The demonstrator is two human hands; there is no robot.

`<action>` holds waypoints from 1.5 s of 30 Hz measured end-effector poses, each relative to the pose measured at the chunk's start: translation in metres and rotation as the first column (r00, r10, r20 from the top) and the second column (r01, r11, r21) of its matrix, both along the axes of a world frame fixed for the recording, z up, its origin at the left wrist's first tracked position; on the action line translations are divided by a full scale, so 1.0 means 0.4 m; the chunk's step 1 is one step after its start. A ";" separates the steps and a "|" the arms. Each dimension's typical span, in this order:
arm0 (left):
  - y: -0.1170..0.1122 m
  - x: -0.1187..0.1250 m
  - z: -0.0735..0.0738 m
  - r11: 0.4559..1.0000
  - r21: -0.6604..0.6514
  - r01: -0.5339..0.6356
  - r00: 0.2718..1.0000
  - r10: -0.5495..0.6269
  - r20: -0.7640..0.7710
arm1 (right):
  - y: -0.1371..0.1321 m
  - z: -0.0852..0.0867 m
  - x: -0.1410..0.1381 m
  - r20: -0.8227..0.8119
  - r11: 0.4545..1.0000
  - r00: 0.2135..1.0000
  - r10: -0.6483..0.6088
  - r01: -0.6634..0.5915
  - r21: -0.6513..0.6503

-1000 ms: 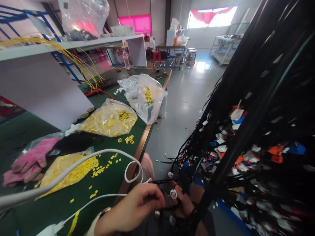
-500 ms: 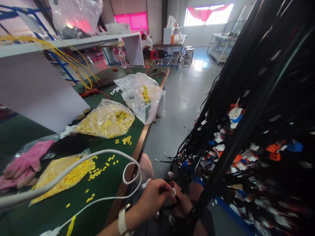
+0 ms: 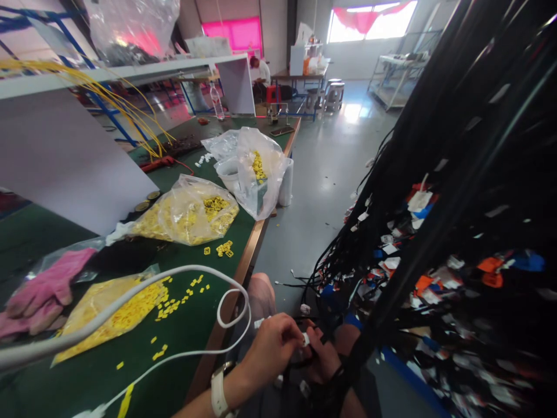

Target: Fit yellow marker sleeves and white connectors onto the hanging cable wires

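Low in the head view, my left hand [image 3: 275,343] has its thumb and fingers pinched together, a white-strapped watch [image 3: 219,390] on its wrist. Against its fingertips is a small white connector [image 3: 306,339], gripped between the fingers of my right hand [image 3: 325,352]. What the left fingertips pinch is too small to make out. Black cables [image 3: 311,364] run around and below both hands. A second white connector [image 3: 305,309] lies just beyond the right hand, and another white piece [image 3: 260,323] shows behind the left.
A thick hanging bundle of black cables [image 3: 404,174] with white, orange and blue ends fills the right side. Left, the green bench [image 3: 174,377] bears yellow pieces [image 3: 174,305], plastic bags [image 3: 187,212], pink gloves [image 3: 52,284] and a looped white cord [image 3: 191,353]. A person [image 3: 261,72] sits far off.
Both hands stay close together around the white connector. The connector has turned slightly and sits a little further left between the fingers. The view has shifted slightly.
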State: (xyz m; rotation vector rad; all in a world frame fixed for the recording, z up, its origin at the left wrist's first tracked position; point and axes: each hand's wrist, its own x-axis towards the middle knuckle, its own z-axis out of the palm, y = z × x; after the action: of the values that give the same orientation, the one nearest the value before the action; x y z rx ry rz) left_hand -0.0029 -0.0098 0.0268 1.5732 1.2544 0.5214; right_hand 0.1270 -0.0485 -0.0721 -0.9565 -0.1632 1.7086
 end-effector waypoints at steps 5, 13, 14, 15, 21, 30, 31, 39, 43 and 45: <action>0.003 -0.002 -0.022 0.982 -0.182 -0.047 0.998 0.055 0.044 | 0.000 0.014 -0.003 -0.001 1.000 1.000 -0.022 0.022 -0.019; 0.011 -0.009 0.000 0.943 -0.292 0.157 0.972 -0.094 0.218 | -0.006 -0.018 0.003 -0.006 0.997 0.999 0.052 -0.052 0.060; 0.011 -0.011 0.002 0.952 -0.261 0.163 0.974 -0.112 0.197 | -0.007 -0.025 0.004 0.001 0.997 0.998 0.055 -0.055 0.058; 0.012 -0.012 0.004 0.959 -0.233 0.164 0.978 -0.126 0.169 | -0.009 -0.031 0.003 0.014 0.997 0.999 0.052 -0.053 0.053; 0.011 -0.009 0.017 0.965 -0.194 0.176 0.984 -0.176 0.017 | -0.013 -0.041 -0.002 0.061 0.999 0.998 0.018 -0.020 0.028; -0.017 -0.002 0.020 0.972 0.025 0.233 0.971 -0.231 -0.060 | 0.000 -0.058 0.035 0.079 0.980 0.985 0.152 -0.160 0.115; -0.018 -0.002 0.020 0.972 0.024 0.232 0.971 -0.230 -0.068 | 0.000 -0.063 0.036 0.071 0.980 0.986 0.150 -0.158 0.120; -0.014 -0.004 0.007 0.977 0.024 0.211 0.975 -0.209 -0.070 | 0.003 -0.082 0.038 0.029 0.982 0.985 0.168 -0.170 0.087; 0.004 -0.001 -0.001 0.982 -0.039 0.185 0.983 -0.186 -0.013 | 0.007 -0.074 0.023 0.015 0.990 0.991 0.136 -0.136 0.040; 0.017 0.001 -0.010 0.981 -0.123 0.147 0.988 -0.140 0.064 | 0.008 -0.069 0.011 0.022 0.994 0.995 0.097 -0.098 0.052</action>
State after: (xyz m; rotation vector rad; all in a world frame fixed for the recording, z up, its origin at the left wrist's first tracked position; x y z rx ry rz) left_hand -0.0025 -0.0029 0.0227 1.5182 1.1019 0.3822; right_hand 0.1316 -0.0454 -0.0996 -0.9390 -0.2713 1.7761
